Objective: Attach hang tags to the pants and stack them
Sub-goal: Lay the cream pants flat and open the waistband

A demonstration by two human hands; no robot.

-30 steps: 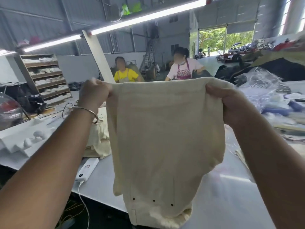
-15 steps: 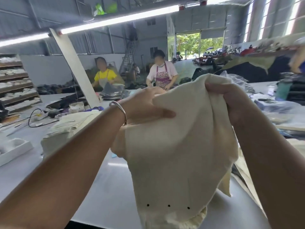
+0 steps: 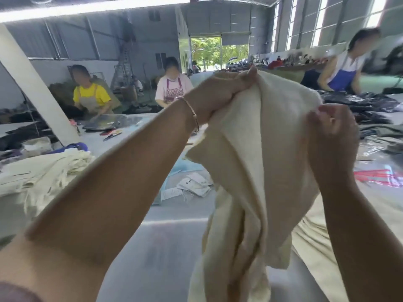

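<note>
- Head view: cream pants [image 3: 257,149], earlier held spread flat, now gathered into folds, hanging above the table [image 3: 152,247].
- Left hand [image 3: 222,92]: grips the top edge.
- Right hand [image 3: 333,127]: pinches the right edge.
- Stack of cream garments [image 3: 43,171]: far left; judged destination.
- Hang tags [image 3: 192,186]: loose on the table; attachment unconfirmed.

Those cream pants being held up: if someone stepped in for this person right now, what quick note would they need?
Left hand: grips the cream pants at their top edge.
Right hand: pinches the same edge, farther right.
The pants hang folded between the hands, above the table.
Hang tags lie loose on the table behind them.
A stack of cream pants sits to the left.
No tag is visible on the held pair.
Left: tag if needed, then stack.
</note>
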